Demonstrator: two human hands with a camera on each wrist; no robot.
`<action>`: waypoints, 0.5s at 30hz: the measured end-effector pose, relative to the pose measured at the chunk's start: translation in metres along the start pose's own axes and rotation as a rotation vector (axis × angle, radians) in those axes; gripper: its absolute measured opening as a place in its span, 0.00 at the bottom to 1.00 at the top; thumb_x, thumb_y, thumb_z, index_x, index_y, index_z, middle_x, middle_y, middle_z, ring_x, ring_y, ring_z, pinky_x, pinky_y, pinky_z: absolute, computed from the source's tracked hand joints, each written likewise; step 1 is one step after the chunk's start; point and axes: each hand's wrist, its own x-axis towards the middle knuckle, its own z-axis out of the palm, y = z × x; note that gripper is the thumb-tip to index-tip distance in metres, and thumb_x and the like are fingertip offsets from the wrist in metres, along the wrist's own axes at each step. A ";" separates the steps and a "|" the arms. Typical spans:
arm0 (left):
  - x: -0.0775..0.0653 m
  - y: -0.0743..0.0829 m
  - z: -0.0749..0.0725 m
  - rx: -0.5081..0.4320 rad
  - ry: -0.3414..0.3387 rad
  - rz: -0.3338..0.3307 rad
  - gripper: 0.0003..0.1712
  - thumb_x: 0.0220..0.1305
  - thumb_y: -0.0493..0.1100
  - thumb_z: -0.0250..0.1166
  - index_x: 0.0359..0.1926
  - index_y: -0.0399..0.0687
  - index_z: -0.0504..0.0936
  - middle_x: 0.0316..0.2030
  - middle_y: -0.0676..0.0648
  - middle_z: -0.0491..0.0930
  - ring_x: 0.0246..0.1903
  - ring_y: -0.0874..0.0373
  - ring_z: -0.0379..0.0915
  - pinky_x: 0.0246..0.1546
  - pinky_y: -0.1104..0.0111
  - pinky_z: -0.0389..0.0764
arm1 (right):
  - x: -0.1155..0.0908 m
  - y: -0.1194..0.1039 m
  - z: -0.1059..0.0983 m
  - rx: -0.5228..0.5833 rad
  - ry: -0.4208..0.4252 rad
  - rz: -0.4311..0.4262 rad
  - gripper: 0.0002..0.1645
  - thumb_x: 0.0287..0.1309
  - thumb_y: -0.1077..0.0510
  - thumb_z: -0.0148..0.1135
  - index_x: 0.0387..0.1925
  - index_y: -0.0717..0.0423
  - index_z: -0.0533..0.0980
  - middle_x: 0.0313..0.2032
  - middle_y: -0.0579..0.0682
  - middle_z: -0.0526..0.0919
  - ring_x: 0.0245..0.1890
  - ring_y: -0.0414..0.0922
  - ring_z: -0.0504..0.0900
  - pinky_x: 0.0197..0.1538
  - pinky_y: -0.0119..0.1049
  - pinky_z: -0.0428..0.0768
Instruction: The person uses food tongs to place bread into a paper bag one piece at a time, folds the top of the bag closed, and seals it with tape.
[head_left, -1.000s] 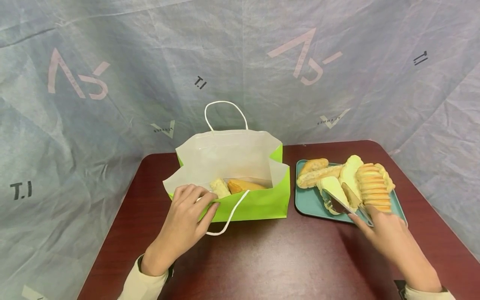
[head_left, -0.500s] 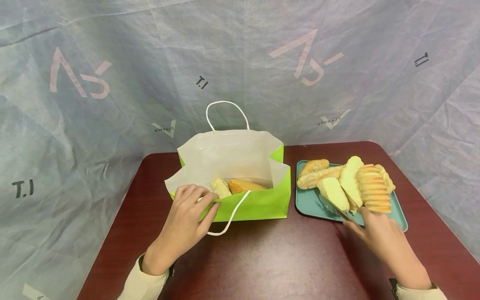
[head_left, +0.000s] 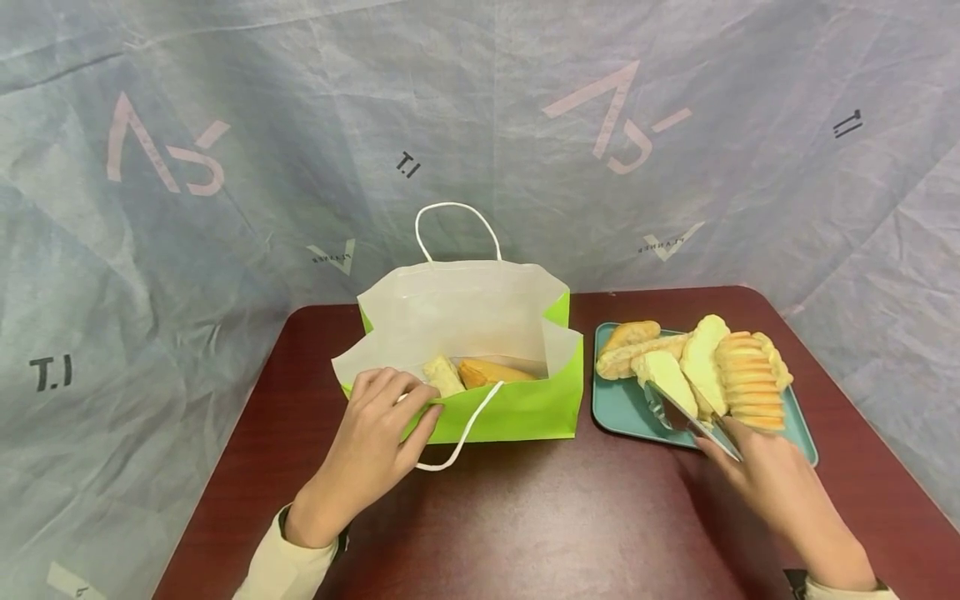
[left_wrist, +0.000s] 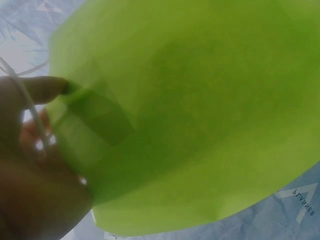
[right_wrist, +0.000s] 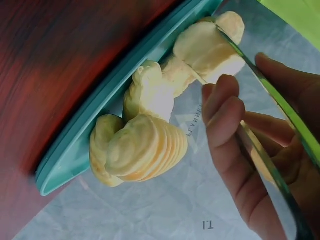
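Tongs [right_wrist: 272, 92] flank one pastry [head_left: 666, 379]; bag [head_left: 536, 412] shows two breads [head_left: 491, 372].

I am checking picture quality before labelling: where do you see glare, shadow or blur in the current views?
Head view: soft glare on the table, a shadow near the right hand; left wrist view: the left hand dark and blurry, shadows across the green bag; right wrist view: washed-out highlights on the middle bread.

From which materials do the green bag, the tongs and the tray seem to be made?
Green bag: probably paper, fairly matte, with sharp creases and a white inside. Tongs: likely polished metal, from their bright, mirror-like glints. Tray: perhaps smooth plastic, evenly teal with rounded corners; coated metal is possible.
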 end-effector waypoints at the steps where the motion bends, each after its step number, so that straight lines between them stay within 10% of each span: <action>1: 0.000 0.000 0.000 0.001 0.000 0.000 0.04 0.56 0.42 0.57 0.31 0.50 0.78 0.28 0.54 0.72 0.31 0.57 0.67 0.41 0.60 0.62 | 0.000 -0.001 -0.001 0.004 -0.006 0.012 0.14 0.47 0.49 0.65 0.25 0.51 0.69 0.10 0.42 0.63 0.09 0.43 0.65 0.14 0.39 0.58; 15: -0.001 0.000 0.000 0.000 0.000 -0.009 0.04 0.56 0.42 0.57 0.30 0.50 0.78 0.28 0.54 0.73 0.32 0.57 0.67 0.41 0.61 0.62 | 0.024 -0.016 -0.021 0.022 0.207 -0.103 0.19 0.41 0.52 0.69 0.35 0.55 0.73 0.10 0.38 0.59 0.11 0.35 0.57 0.14 0.33 0.57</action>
